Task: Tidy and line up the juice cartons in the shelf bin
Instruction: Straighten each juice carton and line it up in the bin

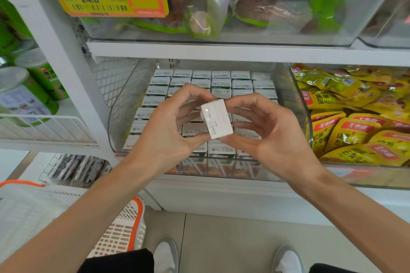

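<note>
Shelf bin (117,104), carton rows (200,74) partly hidden, left hand (164,131), right hand (273,133) pinching carton (216,118)

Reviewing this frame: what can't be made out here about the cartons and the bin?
Head view only.
- The held carton: its printed date is too small to read; the left hand and right hand cover its sides.
- Middle rows of the bin cartons: hidden behind both hands, so any gap is unseen.
- The front-row faces: blurred through the bin wall.

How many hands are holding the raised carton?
2: the left hand grips the carton on its left, the right hand on its right, above the bin. Neither is hidden.
</note>
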`<state>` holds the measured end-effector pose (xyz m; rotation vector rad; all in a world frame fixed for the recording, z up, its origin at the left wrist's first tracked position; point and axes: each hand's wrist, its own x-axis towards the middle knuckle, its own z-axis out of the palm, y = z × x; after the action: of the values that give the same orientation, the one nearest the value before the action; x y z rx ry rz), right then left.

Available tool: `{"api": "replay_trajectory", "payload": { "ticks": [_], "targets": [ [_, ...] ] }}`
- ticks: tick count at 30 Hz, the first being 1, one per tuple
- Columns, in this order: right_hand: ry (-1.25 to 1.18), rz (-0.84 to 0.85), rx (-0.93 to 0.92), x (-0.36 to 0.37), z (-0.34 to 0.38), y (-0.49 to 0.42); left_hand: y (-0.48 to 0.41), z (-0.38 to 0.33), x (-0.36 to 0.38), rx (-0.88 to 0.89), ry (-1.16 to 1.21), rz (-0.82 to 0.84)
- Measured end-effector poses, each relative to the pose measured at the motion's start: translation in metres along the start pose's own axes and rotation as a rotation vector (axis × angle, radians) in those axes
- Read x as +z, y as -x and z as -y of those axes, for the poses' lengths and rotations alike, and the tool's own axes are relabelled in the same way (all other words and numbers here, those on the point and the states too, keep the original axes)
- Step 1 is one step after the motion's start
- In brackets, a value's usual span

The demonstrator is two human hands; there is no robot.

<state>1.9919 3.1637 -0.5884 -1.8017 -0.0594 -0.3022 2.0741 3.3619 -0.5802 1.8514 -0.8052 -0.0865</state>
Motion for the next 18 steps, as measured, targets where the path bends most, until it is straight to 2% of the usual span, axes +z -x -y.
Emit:
{"api": "replay_trajectory", "payload": {
  "ticks": [12, 15, 18],
  "targets": [
    [-0.130, 0.007, 0.098, 0.004, 0.003, 0.000, 0.001, -0.012, -0.002, -0.096, 0.003, 0.018],
    [-0.211, -0.011, 0.215, 0.004, 0.002, -0.002, 0.002, -0.012, -0.002, -0.129, 0.059, 0.027],
    [-0.403, -0.073, 0.378, 0.004, 0.003, -0.007, 0.005, -0.008, -0.003, -0.153, 0.043, 0.080]
  ]
}}
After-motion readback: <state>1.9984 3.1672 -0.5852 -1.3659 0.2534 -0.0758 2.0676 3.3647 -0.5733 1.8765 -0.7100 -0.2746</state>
